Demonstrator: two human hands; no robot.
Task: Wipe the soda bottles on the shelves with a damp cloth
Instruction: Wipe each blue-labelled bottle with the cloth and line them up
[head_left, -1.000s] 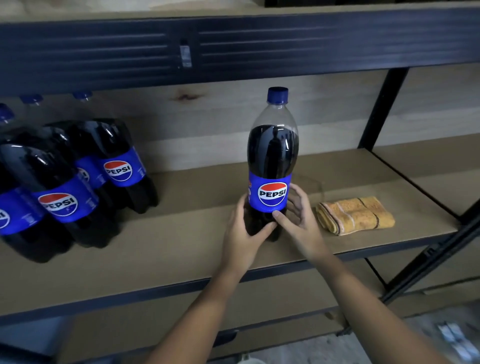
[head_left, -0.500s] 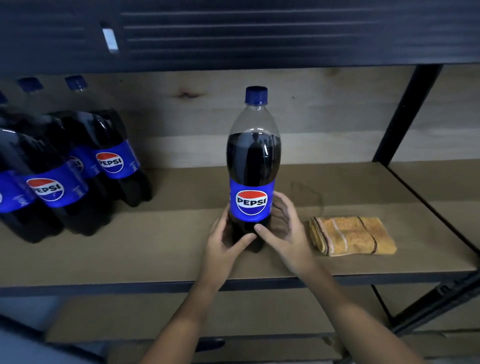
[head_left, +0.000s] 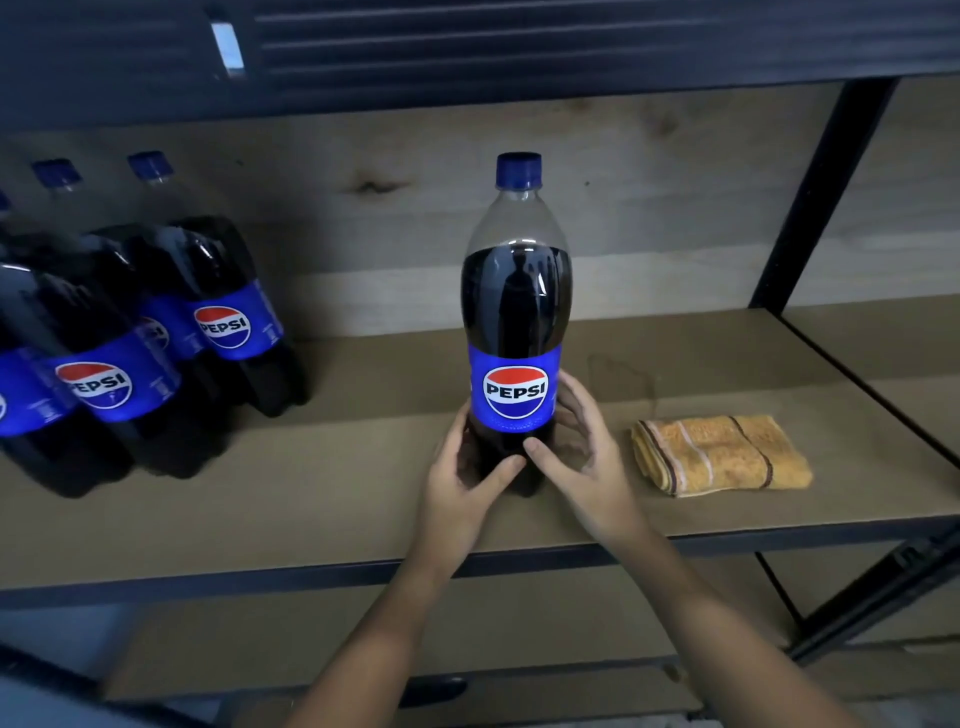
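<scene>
at the far left of the shelf board (head_left: 322, 499) a cluster of soda bottles (head_left: 156, 343) is packed tight together, labels facing out, apparently parked in a group so that each can be drawn out in turn. nearer the middle, a single soda bottle (head_left: 515, 332) is stood upright and well apart from that cluster, its blue cap (head_left: 518, 170) on and its label turned to the front; it seems to be set alone so that all its sides can be reached. its dark base is cupped from both sides: the left hand (head_left: 465, 486) is curled round the lower left with the thumb laid across the front, and the right hand (head_left: 582, 467) is wrapped round the lower right, thumb meeting the other near the bottom, so the bottle is steadied low where it is least likely to tip. just right of the hands, not touching them, a folded orange cloth (head_left: 719, 454) is laid flat on the board, held by nobody, probably kept within easy reach of the right hand for the wiping. a faint damp-looking mark (head_left: 623, 374) is seen behind it.
</scene>
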